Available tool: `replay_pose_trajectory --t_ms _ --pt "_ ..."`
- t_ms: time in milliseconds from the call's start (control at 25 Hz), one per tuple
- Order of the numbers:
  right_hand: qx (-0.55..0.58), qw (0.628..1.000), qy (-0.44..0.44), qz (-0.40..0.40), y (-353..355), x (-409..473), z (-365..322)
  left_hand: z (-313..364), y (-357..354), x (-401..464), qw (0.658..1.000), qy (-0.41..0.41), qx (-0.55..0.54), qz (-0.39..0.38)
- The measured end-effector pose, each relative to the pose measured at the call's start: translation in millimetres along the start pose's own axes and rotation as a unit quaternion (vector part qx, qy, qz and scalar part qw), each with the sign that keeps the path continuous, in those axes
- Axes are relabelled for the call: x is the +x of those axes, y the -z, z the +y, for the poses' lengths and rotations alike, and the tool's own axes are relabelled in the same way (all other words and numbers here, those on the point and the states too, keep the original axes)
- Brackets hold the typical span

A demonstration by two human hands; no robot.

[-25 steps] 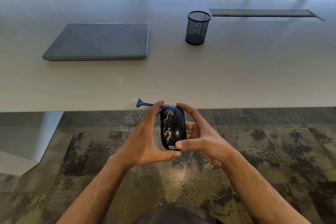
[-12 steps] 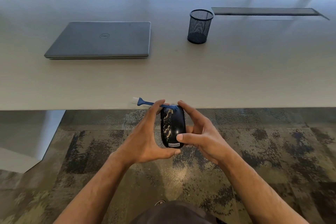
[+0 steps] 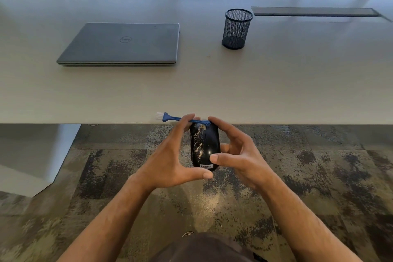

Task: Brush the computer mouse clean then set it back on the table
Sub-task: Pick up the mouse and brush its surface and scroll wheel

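Note:
A black computer mouse [image 3: 204, 147], speckled with tan dust, hangs over the floor just in front of the table [image 3: 212, 91]. My left hand [image 3: 170, 159] grips it lengthwise, thumb at its near end and fingertips at its far end. From the right side my right hand [image 3: 238, 155] holds it, thumb on its top and fingers curled round its flank. A small blue brush [image 3: 170, 117] with white bristles runs along the table's front edge, passing under my left fingertips to the mouse's far end. I cannot tell whether the brush rests on the table or is held.
A closed grey laptop [image 3: 125, 43] lies on the table at the back left. A black mesh pen cup [image 3: 236, 28] stands at the back centre, beside a dark cable slot [image 3: 314, 11]. Patterned carpet [image 3: 319, 166] lies below my hands.
Both hands keep the same hold on the mouse. They have crept slightly toward the table edge, and the view has shifted a little.

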State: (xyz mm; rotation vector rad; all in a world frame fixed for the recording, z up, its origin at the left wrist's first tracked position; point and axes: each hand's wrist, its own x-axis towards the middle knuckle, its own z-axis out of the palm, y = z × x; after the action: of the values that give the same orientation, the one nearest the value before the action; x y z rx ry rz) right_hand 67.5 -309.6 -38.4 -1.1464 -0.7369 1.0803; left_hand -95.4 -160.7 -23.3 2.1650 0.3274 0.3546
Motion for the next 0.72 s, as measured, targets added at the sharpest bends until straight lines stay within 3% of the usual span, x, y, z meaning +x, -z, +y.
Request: replay_pose_trajectory --t_ms 320,480,600,720 --pt "0.008 1.000 0.013 -0.005 -0.4 -1.4 5.3 3.1 -0.2 -5.8 0.998 -0.006 -0.044 0.032" --pt "0.014 1.000 0.020 0.013 3.5 -4.8 7.3 5.5 4.8 -6.1 0.982 0.005 -0.118 0.147" --pt "0.013 0.999 0.019 0.027 6.1 -6.2 7.3 9.4 4.9 -2.3 0.959 0.026 -0.108 0.259" --pt "0.001 0.999 0.023 0.033 7.3 -7.9 6.8 13.0 4.0 -1.1 0.943 0.039 -0.117 0.309"
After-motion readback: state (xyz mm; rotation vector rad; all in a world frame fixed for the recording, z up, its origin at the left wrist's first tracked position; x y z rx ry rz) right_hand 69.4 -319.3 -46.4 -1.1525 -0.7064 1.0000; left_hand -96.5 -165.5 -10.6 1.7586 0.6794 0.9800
